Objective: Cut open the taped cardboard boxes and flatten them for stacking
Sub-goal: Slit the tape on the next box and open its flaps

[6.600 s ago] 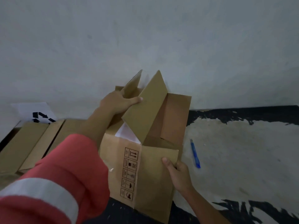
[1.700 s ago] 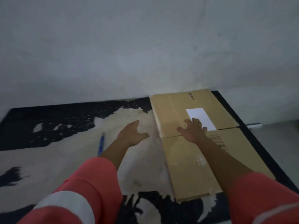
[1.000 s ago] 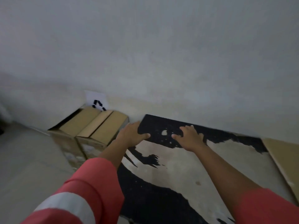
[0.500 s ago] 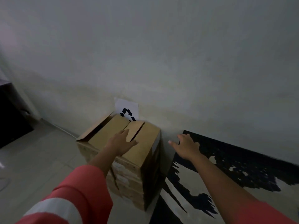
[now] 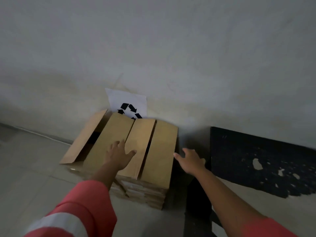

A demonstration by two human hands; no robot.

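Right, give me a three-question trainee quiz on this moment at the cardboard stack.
1. True or false: the left hand holds a cutter.
2. Multiple choice: the white sheet on the wall behind the cardboard stack shows A) a recycling symbol, B) a red cross, C) a barcode.
3. Fill in: the right hand, fingers spread and holding nothing, is at the stack's ____ edge.

Key: 1 false, it is open over the stack's top, with nothing in it; 2 A; 3 right.
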